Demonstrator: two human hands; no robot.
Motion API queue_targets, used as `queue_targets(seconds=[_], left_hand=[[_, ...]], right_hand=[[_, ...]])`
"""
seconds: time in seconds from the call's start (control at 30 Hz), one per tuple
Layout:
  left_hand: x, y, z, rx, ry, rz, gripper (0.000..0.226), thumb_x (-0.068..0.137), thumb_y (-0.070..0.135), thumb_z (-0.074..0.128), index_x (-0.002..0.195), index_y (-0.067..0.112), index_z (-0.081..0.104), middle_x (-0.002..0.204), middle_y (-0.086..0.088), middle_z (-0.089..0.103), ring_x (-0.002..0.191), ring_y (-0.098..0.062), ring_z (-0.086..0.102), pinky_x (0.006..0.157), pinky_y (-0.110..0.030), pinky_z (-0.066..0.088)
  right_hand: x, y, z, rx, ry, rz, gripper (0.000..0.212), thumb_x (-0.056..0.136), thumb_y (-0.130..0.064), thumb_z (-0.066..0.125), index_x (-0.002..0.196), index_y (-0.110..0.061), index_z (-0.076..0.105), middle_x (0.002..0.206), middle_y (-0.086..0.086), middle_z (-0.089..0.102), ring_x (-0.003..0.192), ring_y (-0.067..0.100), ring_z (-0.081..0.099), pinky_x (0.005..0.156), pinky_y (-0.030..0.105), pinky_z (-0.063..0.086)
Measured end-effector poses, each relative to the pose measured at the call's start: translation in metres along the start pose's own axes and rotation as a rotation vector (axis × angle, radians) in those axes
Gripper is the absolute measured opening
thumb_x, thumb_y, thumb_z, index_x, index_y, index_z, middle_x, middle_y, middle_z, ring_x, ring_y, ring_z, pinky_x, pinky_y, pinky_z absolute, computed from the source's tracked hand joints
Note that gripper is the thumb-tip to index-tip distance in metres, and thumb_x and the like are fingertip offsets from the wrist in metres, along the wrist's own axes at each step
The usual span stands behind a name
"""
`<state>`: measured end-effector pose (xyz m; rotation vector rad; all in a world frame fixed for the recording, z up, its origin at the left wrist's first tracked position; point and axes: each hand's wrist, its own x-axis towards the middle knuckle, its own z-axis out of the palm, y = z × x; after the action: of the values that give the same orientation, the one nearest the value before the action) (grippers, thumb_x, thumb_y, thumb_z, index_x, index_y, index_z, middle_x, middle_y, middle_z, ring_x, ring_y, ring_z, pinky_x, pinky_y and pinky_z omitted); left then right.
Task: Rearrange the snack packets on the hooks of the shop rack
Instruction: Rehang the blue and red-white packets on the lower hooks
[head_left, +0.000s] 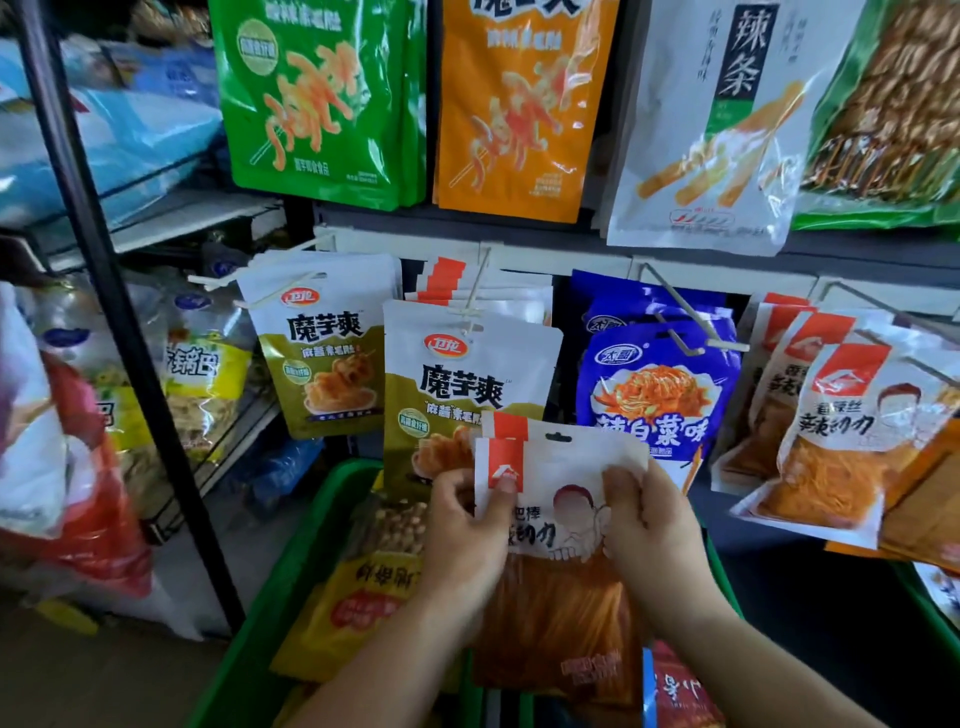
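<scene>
We hold a small stack of red-and-white packets (558, 525) in front of the lower row of the rack, over a green basket (291, 582) that has more snacks lying in it. The left hand (465, 525) pinches the stack's upper left edge, thumb over the red logo and fingers curled shut behind; the right hand (649, 525) grips the upper right corner the same way, closed on the film. At least two packets sit in the stack, since a second red tab shows behind the front one; we cannot count more. The hang hole at the top of the front packet is free, so nothing held is on a hook yet. As for progress, we judge the task midway: most hooks already carry packets, namely the olive-and-white packets (470, 384) on the centre hook (475, 291), the blue packets (657, 384) on the next hook (680, 317), and matching red-and-white packets (841, 415) hanging at the far right. What is left looks like hanging the held stack, likely with its matches behind the centre hook or at the right, but we cannot tell which. The lower part of the held stack is hidden by both wrists. The top row of green (317, 98) and orange (519, 104) bags is cut off by the frame, and so are its hooks. The left shelves are blurred, and the basket contents are partly covered and hard to read.
</scene>
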<state>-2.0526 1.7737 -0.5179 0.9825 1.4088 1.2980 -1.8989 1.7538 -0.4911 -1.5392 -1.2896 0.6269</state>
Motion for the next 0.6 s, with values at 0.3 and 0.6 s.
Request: queue_targets(seconds=[0.3,0.6], left_hand=[[0.003,0.022,-0.065,0.046,-0.228,0.053,0.042,0.082,0.043,0.082,0.122,0.037,0.069,0.110,0.013,0.080,0.102,-0.011,0.077,0.097,-0.039,0.059],[0.004,0.029,-0.133,0.122,-0.086,0.091,0.023,0.098,0.041,0.063,0.099,0.024,0.078,0.093,0.014,0.082,0.087,-0.004,0.077,0.065,-0.010,0.055]], right_hand=[[0.003,-0.030,0.002,0.298,-0.122,0.219,0.020,0.107,-0.022,0.054,0.099,-0.009,0.066,0.083,0.008,0.078,0.072,0.008,0.077,0.057,0.019,0.057],[0.003,-0.068,0.043,0.293,-0.093,-0.054,0.057,0.090,-0.027,0.077,0.141,-0.027,0.051,0.128,-0.014,0.067,0.112,0.000,0.067,0.090,0.024,0.059]])
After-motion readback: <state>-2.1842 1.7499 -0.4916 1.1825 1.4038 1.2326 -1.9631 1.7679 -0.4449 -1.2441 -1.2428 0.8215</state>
